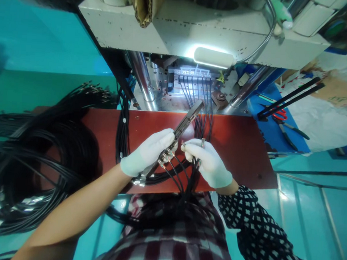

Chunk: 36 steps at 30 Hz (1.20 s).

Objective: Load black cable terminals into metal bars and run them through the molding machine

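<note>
My left hand (150, 150), in a white glove, is closed around a long metal bar (189, 118) that slants up to the right. Several cable ends with small metal connectors (166, 155) sit along the lower part of this bar. Close by on the right, my gloved right hand (207, 161) pinches a black cable (194, 173) with a metal connector (202, 142) at its end. A small coppery tip shows at its thumb and forefinger. More black cables hang from both hands toward my lap.
A press with steel posts (143, 77) stands ahead. Under a lit lamp (214, 57), a metal mould (192, 83) holds several cables. Coiled black cables (78, 154) lie at left on the red board (238, 151). Pliers (287, 131) rest on a blue surface at right.
</note>
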Motion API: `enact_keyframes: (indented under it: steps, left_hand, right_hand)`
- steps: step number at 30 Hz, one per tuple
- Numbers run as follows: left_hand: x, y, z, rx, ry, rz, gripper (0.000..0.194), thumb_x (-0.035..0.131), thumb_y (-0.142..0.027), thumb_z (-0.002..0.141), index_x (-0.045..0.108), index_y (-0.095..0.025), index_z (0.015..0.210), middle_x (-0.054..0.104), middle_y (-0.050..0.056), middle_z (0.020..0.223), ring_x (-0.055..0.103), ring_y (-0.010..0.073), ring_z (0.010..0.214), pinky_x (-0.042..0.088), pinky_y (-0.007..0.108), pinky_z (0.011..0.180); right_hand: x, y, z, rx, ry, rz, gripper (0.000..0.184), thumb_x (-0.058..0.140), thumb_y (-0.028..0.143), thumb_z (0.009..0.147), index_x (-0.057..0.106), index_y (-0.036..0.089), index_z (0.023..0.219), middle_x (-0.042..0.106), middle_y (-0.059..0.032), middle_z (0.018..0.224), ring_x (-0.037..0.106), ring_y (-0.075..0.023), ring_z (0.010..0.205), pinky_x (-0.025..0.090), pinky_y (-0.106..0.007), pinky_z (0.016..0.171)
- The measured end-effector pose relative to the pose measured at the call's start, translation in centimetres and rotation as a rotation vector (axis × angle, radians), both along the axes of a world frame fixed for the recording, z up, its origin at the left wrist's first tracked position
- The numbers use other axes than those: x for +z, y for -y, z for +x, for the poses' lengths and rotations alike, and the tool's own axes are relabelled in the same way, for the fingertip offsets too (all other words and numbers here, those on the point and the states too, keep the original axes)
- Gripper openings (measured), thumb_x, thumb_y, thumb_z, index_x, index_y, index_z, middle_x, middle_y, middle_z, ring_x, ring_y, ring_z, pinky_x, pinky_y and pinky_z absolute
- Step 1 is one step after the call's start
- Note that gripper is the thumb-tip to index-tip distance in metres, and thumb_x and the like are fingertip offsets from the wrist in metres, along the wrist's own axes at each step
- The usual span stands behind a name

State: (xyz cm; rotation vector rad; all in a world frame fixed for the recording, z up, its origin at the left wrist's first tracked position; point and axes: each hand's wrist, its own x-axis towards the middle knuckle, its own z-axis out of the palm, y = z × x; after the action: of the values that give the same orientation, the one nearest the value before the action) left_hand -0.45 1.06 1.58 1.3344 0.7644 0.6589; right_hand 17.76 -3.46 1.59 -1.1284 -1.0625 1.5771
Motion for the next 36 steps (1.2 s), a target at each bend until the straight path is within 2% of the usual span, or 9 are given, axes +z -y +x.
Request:
enact_keyframes:
  steps: [4,11,16,18,22,25,29,33,36]
  left_hand:
    - [-0.2,0.1,0.0,-0.001,0.007,0.009,0.038,0.047,-0.05,0.099,0.049,-0.018,0.08,0.051,-0.001,0.07,0.043,0.0094,0.055,0.036,0.024,0.048]
    - [0.0,0.8,0.4,0.062,-0.025,-0.019,0.036,0.048,-0.051,0.098,0.046,-0.02,0.081,0.05,-0.002,0.067,0.044,0.0107,0.054,0.036,0.025,0.049]
    - [-0.7,1.1,0.8,0.145,-0.274,0.233,0.033,0.043,-0.048,0.1,0.042,-0.021,0.082,0.044,-0.005,0.064,0.042,0.0106,0.055,0.036,0.025,0.054]
    - [-0.7,1.1,0.8,0.144,-0.33,0.289,0.031,0.043,-0.047,0.1,0.042,-0.021,0.083,0.044,-0.006,0.063,0.042,0.0105,0.055,0.037,0.025,0.054]
    - [-0.2,0.5,0.3,0.078,-0.215,0.134,0.035,0.045,-0.049,0.099,0.043,-0.02,0.081,0.047,-0.005,0.065,0.045,0.0092,0.052,0.04,0.022,0.049]
    - [0.3,-0.1,-0.3,0.051,-0.067,0.019,0.036,0.048,-0.051,0.098,0.048,-0.018,0.083,0.049,-0.004,0.067,0.046,0.0079,0.051,0.041,0.02,0.045]
    - [0.4,-0.6,-1.1,0.045,0.03,-0.069,0.036,0.051,-0.052,0.096,0.053,-0.016,0.09,0.052,-0.002,0.069,0.046,0.007,0.048,0.038,0.018,0.04]
    - [0.0,-0.9,-1.4,0.056,0.096,-0.112,0.036,0.053,-0.053,0.095,0.053,-0.017,0.093,0.053,0.0,0.074,0.047,0.0074,0.05,0.037,0.017,0.038]
    - [-0.1,-0.9,-1.5,0.033,0.092,-0.118,0.037,0.052,-0.054,0.095,0.053,-0.017,0.094,0.053,0.0,0.071,0.046,0.0074,0.049,0.036,0.018,0.039]
  right_hand:
    - [0.9,-0.3,-1.0,-0.131,0.226,0.054,0.016,0.068,0.028,0.078,0.059,0.017,0.07,0.056,0.0032,0.065,0.047,-0.0106,0.062,0.037,-0.026,0.061]
    - [0.8,0.0,-1.7,-0.135,0.291,0.07,0.019,0.063,0.029,0.078,0.051,0.019,0.067,0.05,0.0057,0.061,0.044,-0.0097,0.058,0.037,-0.025,0.058]
    - [-0.2,0.2,-2.0,-0.17,0.416,0.086,0.017,0.061,0.027,0.081,0.051,0.02,0.069,0.049,0.0065,0.06,0.043,-0.0094,0.058,0.037,-0.024,0.058]
    - [-0.4,0.1,-1.7,-0.132,0.422,0.08,0.019,0.061,0.029,0.083,0.051,0.019,0.069,0.05,0.0064,0.06,0.044,-0.0095,0.058,0.038,-0.025,0.058]
    - [0.1,0.0,-0.3,-0.01,0.281,0.055,0.019,0.068,0.035,0.081,0.065,0.016,0.087,0.066,0.0001,0.08,0.059,-0.0129,0.074,0.048,-0.027,0.071]
    - [0.6,0.4,1.1,-0.019,0.252,0.021,0.03,0.077,0.032,0.074,0.066,0.016,0.096,0.07,-0.0033,0.091,0.064,-0.0154,0.083,0.051,-0.03,0.079]
    - [0.4,1.1,2.1,-0.031,0.188,0.013,0.021,0.075,0.028,0.076,0.065,0.016,0.089,0.069,-0.0018,0.081,0.063,-0.0133,0.071,0.052,-0.029,0.071]
    - [0.0,1.3,1.9,-0.071,0.169,0.044,0.021,0.074,0.029,0.077,0.07,0.016,0.094,0.072,-0.0052,0.091,0.066,-0.0158,0.08,0.054,-0.031,0.076]
    - [0.1,1.4,1.7,-0.021,0.184,0.041,0.02,0.071,0.033,0.08,0.073,0.016,0.092,0.072,-0.0044,0.088,0.061,-0.0131,0.071,0.052,-0.029,0.069]
